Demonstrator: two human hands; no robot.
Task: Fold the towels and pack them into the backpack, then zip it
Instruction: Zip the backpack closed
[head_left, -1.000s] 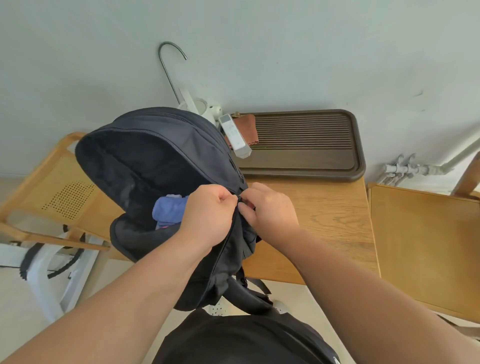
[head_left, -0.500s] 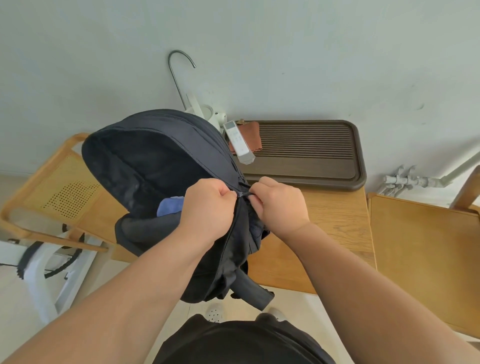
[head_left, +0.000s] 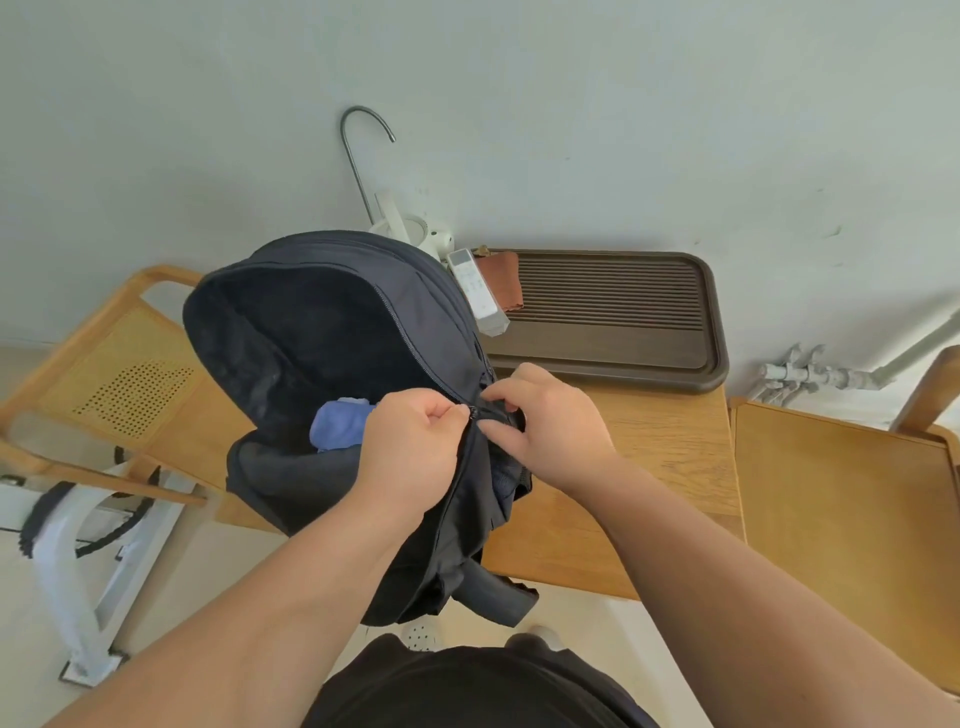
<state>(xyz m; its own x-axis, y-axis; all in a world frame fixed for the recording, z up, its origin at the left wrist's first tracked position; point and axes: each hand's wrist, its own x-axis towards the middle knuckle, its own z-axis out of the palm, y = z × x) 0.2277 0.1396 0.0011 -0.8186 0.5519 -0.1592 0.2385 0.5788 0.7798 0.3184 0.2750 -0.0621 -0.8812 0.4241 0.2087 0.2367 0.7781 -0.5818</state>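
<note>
- Your dark navy fabric backpack (head_left: 332, 322) stands at the left edge of the light wooden table (head_left: 665, 447). Its lower part hangs past the table's front edge, towards your body.
- The main compartment gapes wide open on the left. Below your hands, the zip line runs closed.
- A folded blue towel (head_left: 340, 428) lies inside the compartment, low down, just left of your left hand.
- Your left hand (head_left: 410, 452) is clenched, with thumb and forefinger pinching the backpack's edge right at the small metal zipper slider (head_left: 474, 410).
- Your right hand (head_left: 550, 431) pinches the backpack's fabric between thumb and forefinger on the other side of that slider. The two hands are almost touching.
- I cannot tell which hand has the pull tab itself.
- Behind the backpack, a dark brown slatted tray (head_left: 623, 317) sits against the wall. A white remote control (head_left: 478, 293) and a brown cloth (head_left: 501, 278) lie on its left end.
- A wooden cane-seat chair (head_left: 119, 374) stands to the left of the table, and another wooden chair (head_left: 841, 509) to its right.
</note>
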